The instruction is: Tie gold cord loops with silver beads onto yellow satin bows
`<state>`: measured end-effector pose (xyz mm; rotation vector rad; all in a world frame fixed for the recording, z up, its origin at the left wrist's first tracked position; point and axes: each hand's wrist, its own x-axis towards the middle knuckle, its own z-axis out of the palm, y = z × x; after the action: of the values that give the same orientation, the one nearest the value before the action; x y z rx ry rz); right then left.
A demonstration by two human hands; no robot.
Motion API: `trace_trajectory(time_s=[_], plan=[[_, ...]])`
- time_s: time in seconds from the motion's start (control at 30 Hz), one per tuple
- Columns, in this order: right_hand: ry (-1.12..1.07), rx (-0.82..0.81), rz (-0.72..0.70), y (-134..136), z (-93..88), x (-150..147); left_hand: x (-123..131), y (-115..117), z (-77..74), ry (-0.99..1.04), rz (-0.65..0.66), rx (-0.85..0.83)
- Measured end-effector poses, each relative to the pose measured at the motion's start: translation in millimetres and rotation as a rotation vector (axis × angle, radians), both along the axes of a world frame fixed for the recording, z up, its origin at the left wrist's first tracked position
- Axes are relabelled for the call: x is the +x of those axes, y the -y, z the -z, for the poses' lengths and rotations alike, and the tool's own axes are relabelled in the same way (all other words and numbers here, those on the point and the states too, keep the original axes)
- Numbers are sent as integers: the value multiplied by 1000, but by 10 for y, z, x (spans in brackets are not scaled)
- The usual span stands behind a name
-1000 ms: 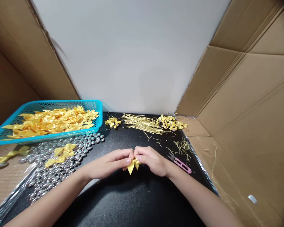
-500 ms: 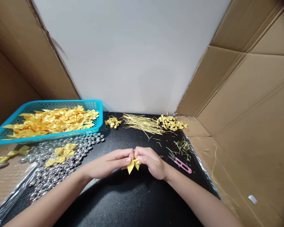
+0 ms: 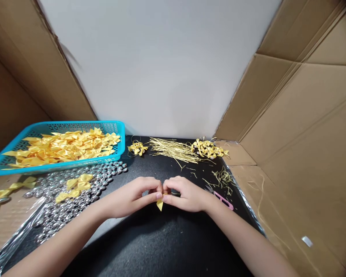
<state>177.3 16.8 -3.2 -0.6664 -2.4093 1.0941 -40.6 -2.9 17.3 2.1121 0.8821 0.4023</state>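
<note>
Over the middle of the black work surface, my left hand (image 3: 141, 196) and my right hand (image 3: 183, 195) meet at their fingertips. Both pinch a yellow ribbon bow (image 3: 160, 204) between thumb and fingers. Only a pointed tail of the bow shows below the thumbs; the rest is hidden by my fingers. To the left of my left hand lie silver beads (image 3: 57, 215) in a wide spread, with a few loose yellow bows (image 3: 79, 182) on top. Pink thread snips (image 3: 223, 201) lie just beyond my right wrist, partly covered by it.
A turquoise basket (image 3: 60, 164) full of yellow bows stands at the back left. Gold cords (image 3: 174, 149) lie at the back, between a small cluster of bows (image 3: 137, 148) and a larger heap (image 3: 207, 148). Cord scraps (image 3: 223, 177) lie at right. Cardboard walls (image 3: 305, 107) flank the surface.
The two tails of the bow were both visible; now one shows. My fingers have arched and turned around it, and my right hand has shifted slightly, covering more of the snips.
</note>
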Motion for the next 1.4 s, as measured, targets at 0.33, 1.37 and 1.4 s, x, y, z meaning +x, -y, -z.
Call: trace_trajectory(time_s=[0.33, 1.37, 1.4], plan=[[-223, -497, -116, -45, 146, -23, 27, -46, 120, 244, 51, -278], [-240, -356, 94, -53, -48, 37, 56, -30, 94, 233, -101, -37], [-216, -239, 114, -40, -77, 46, 58, -9, 74, 204, -107, 45]])
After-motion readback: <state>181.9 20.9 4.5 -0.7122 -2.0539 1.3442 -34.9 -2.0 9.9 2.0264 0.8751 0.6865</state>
